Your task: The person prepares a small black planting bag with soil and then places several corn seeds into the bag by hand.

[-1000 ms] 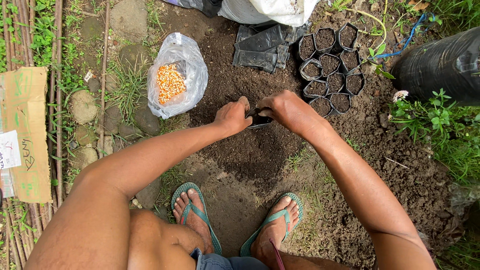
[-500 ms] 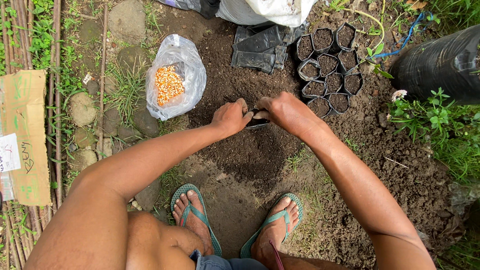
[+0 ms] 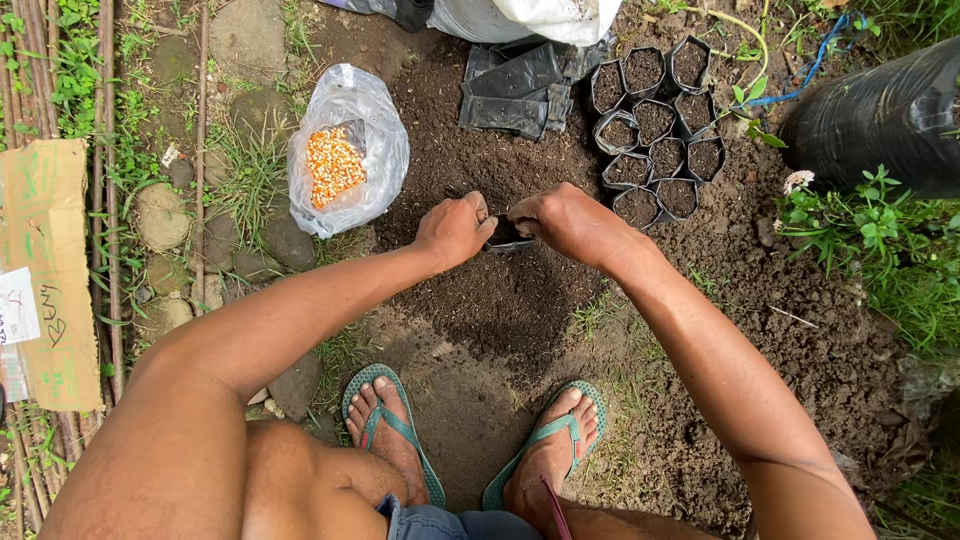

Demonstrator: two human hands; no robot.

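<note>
left hand [image 3: 455, 228] + right hand [image 3: 570, 222] grip small black bag [image 3: 508, 236] | over dark soil [image 3: 500, 300]

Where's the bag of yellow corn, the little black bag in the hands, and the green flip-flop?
bag of yellow corn [image 3: 335, 165], head view, on the heap of kernels inside.
little black bag [image 3: 506, 236], head view, on its dark rim between both hands.
green flip-flop [image 3: 368, 381], head view, on the sole's front edge.

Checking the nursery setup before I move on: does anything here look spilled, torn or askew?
Nothing stands out. Both hands, left hand and right hand, hold a small black bag over the soil; filled bags stand upright, seed bag unspilled.
</note>
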